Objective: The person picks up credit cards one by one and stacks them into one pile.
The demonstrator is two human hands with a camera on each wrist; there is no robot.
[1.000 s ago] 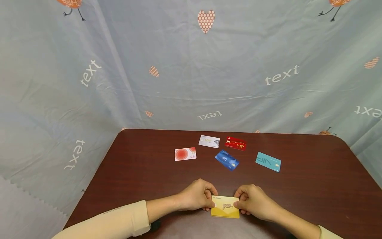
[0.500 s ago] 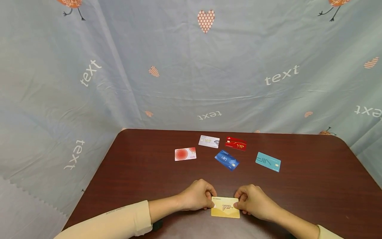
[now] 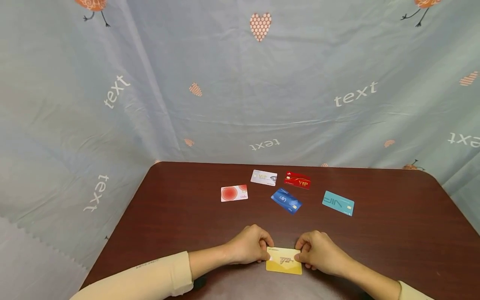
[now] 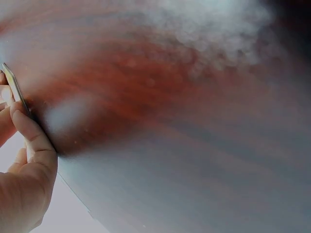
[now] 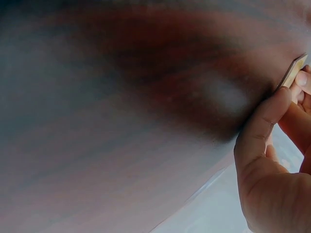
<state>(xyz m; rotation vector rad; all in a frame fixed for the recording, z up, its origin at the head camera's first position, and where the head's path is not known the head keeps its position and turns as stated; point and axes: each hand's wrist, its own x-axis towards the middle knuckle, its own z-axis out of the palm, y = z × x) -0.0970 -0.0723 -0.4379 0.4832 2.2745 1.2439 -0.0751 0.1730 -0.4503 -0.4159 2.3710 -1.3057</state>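
Observation:
Near the table's front edge, a gold VIP card (image 3: 283, 266) is held between both hands in the head view. My left hand (image 3: 247, 246) pinches its left edge, thumb on top and fingers curled behind. On the opposite side, my right hand (image 3: 320, 254) pinches the right edge in the same way. Seen from the left wrist, the card (image 4: 13, 85) shows as a thin slanted edge by the left hand (image 4: 34, 165). The right wrist view shows the card's edge (image 5: 294, 72) above the right hand (image 5: 267, 160).
Beyond the hands, several cards lie flat and apart on the dark brown table (image 3: 180, 216): a white-and-red card (image 3: 234, 193), a silver card (image 3: 264, 178), a red card (image 3: 297, 180), a blue card (image 3: 286, 201) and a teal card (image 3: 338, 203). A patterned curtain (image 3: 225, 100) hangs behind.
Both hands keep their pinch on the gold card, whose tilt shifts slightly; a thicker layered lower edge seen a second ago now looks thinner. The other cards stay put.

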